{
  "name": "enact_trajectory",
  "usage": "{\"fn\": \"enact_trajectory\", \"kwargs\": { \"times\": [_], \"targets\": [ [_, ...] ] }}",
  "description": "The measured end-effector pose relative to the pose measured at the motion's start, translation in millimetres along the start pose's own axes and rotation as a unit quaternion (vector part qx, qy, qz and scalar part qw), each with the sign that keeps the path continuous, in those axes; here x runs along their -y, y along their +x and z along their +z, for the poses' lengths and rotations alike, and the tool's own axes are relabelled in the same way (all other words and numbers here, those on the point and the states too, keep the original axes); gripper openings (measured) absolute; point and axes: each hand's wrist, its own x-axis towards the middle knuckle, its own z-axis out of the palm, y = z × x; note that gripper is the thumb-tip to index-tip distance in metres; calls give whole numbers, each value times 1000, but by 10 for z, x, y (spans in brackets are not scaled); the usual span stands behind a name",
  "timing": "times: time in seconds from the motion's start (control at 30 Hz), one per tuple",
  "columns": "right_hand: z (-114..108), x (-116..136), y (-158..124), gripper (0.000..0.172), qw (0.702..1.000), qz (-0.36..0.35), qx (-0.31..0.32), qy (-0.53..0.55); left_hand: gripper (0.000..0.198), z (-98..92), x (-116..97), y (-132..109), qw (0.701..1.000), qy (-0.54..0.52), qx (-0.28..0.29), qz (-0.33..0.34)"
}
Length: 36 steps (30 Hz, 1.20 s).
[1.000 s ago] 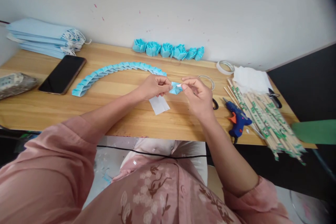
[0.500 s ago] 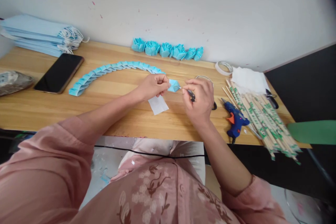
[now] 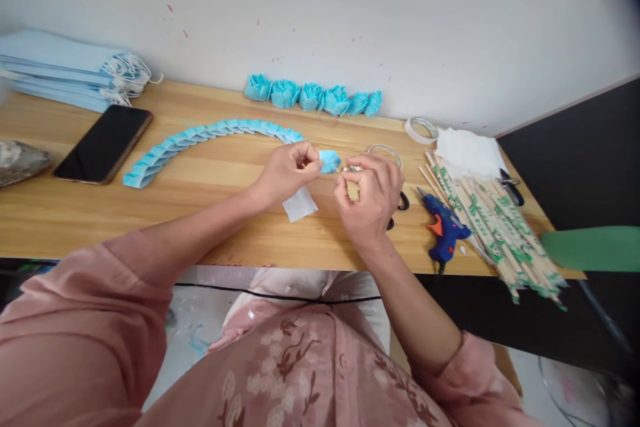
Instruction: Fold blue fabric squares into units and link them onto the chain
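Observation:
Between the thumb and fingers of my left hand (image 3: 295, 170) is a small light-blue folded petal (image 3: 329, 161), its free end pointing right. My right hand (image 3: 370, 193) pinches a thin stick (image 3: 339, 171), whose tip meets the petal's right edge; most of the stick is covered by the fingers. A white square of fabric (image 3: 300, 205) lies on the table below my left hand. Partly hidden behind my right hand are scissors (image 3: 404, 201), with black handles showing. An arc of overlapping blue folded pieces (image 3: 220, 130) curves across the table to the left.
Several blue fabric flowers (image 3: 311, 97) line the wall. A blue glue gun (image 3: 445, 227), wrapped chopsticks (image 3: 500, 227), white sheets (image 3: 470, 152) and a tape roll (image 3: 421, 129) lie right. A phone (image 3: 105, 145) and stacked face masks (image 3: 60, 70) lie left. A green object (image 3: 590, 248) stands at the right edge.
My right hand has moved slightly left and turned, bringing the stick's tip to the petal's edge. The petal has tilted a little in my left hand. The whole view has shifted slightly.

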Motion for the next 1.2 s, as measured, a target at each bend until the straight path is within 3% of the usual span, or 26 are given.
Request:
{"fn": "enact_trajectory", "kwargs": {
  "times": [0.4, 0.9, 1.2],
  "targets": [
    [15, 132, 55, 13, 998, 19, -43, -34, 18, 109, 22, -116, 991, 62, -73, 92],
    [59, 164, 99, 13, 998, 50, -17, -45, 21, 124, 42, -121, 991, 85, -81, 64],
    [65, 120, 81, 10, 998, 46, 0, -33, 19, 117, 77, -112, 995, 39, -66, 59]
  ]
}}
